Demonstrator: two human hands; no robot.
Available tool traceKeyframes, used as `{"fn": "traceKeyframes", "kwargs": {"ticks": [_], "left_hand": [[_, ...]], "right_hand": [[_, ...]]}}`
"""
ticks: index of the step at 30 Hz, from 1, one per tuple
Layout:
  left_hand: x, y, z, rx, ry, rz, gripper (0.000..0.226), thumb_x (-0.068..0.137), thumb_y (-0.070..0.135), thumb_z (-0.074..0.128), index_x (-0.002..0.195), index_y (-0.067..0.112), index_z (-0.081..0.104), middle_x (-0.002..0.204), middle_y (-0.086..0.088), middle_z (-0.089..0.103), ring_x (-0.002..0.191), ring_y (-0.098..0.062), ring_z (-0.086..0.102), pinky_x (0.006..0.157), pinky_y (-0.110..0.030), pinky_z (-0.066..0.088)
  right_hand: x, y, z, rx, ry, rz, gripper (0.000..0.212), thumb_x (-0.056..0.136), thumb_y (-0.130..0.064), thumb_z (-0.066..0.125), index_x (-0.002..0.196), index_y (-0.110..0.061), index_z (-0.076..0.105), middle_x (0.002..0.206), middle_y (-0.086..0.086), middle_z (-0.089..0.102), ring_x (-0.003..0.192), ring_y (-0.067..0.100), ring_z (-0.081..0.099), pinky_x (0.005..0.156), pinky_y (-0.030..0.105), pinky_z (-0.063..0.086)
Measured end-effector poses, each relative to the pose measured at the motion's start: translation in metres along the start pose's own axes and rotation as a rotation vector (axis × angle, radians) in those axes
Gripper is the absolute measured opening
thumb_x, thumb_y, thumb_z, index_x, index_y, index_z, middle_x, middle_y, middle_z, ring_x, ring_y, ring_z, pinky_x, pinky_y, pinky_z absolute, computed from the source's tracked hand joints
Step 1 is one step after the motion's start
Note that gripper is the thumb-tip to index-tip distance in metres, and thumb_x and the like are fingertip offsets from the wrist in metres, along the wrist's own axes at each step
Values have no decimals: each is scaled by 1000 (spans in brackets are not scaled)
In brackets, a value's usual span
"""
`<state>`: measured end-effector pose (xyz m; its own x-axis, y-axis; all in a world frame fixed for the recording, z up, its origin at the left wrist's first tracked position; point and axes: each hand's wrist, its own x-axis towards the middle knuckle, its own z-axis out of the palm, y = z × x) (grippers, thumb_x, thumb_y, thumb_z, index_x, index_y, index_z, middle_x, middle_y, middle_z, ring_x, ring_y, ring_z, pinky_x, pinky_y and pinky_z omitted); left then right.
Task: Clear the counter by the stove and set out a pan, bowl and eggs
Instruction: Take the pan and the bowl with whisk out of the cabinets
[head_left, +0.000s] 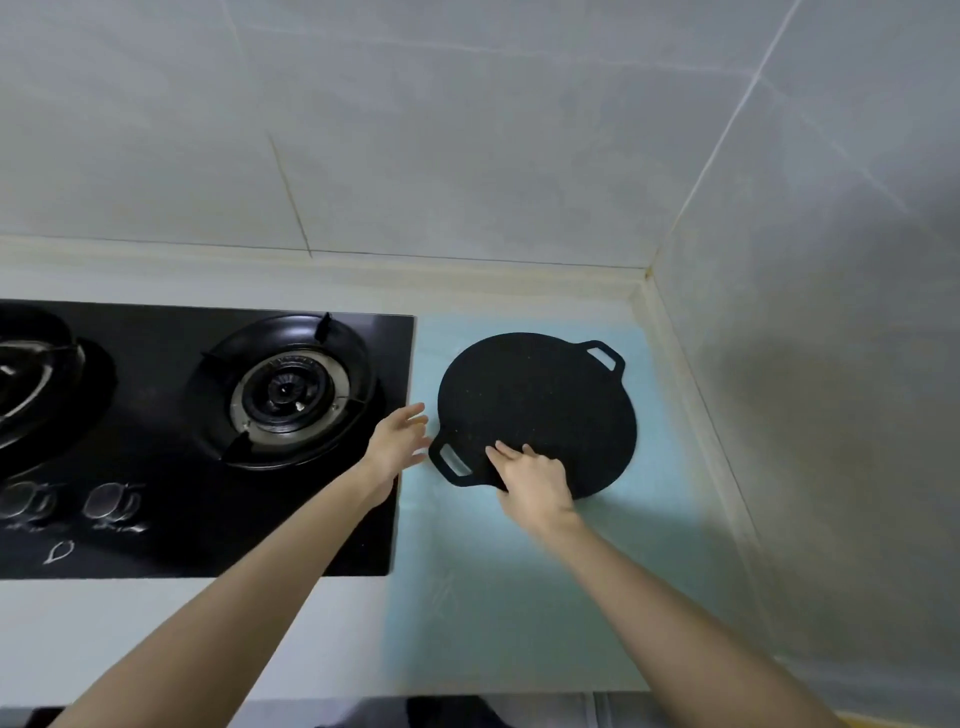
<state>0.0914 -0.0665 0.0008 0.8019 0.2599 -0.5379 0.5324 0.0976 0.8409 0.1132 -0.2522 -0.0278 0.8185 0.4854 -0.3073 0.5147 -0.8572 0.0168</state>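
A flat round black pan (540, 400) with two loop handles lies on the pale blue counter mat (519, 571), right of the stove. My right hand (530, 478) rests on the pan's near edge, fingers spread over the surface beside the near-left handle (451, 460). My left hand (397, 441) hovers open just left of that handle, fingers straight, apart from the pan. No bowl or eggs are in view.
A black glass gas stove (208, 441) with a burner (291, 389) and knobs (109, 501) fills the left. Tiled walls meet in a corner (647, 273) behind and to the right of the pan. The counter's front edge runs along the bottom.
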Motion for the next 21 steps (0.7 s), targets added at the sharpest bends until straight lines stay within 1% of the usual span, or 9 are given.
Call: {"fn": "traceKeyframes", "kwargs": {"ticks": [2,5,8,10,12,14,17,21], "left_hand": [[-6,-4,-5,19,9,11,43,98,5,42,140,13,41,140,-7,48,109,-22,56,91,-32,44],[-15,-6,-7,24,20,14,41,97,5,43,136,14,46,137,-6,50,109,-21,57,91,-32,45],[-25,-5,-8,41,21,21,39,97,5,43,134,16,48,135,-5,52,107,-20,57,89,-31,45],[-31,-4,-8,57,11,27,40,97,5,43,135,16,48,134,-4,51,108,-20,57,89,-31,45],[-38,-3,-10,63,11,35,40,96,5,42,135,16,47,134,-3,51,109,-20,57,91,-31,45],[-47,-5,-13,71,15,45,41,96,5,43,135,16,47,134,-3,51,112,-21,57,93,-32,45],[-64,-11,-19,81,20,60,40,96,5,42,134,16,48,134,-3,52,114,-22,57,95,-33,46],[-97,-20,-31,58,43,91,36,98,6,41,132,15,49,128,-3,56,110,-23,58,95,-34,45]], "right_hand": [[0,-5,-1,-3,-10,16,62,94,-13,51,150,-20,25,157,-8,27,139,31,35,91,38,46],[0,-8,0,-15,-42,19,65,91,-8,52,149,-16,25,155,-4,29,138,32,36,90,38,47],[0,-9,1,-35,-51,21,66,89,-10,55,149,-14,27,154,-1,31,132,31,42,88,38,49],[-3,-10,1,-28,-66,22,67,88,-12,57,149,-14,27,156,-2,28,130,29,43,88,37,50],[-6,-10,1,21,-84,40,64,89,-13,56,148,-17,30,157,-4,26,131,26,42,92,37,48],[-12,-12,-1,110,-85,73,57,91,-18,53,146,-21,36,157,-6,26,131,23,42,95,36,45],[-24,-19,-5,167,-41,69,50,95,-20,49,144,-22,40,156,-6,29,131,22,40,101,36,42],[-50,-42,-11,183,86,41,45,96,-20,47,141,-21,44,150,-5,38,127,22,43,99,35,41]]}}
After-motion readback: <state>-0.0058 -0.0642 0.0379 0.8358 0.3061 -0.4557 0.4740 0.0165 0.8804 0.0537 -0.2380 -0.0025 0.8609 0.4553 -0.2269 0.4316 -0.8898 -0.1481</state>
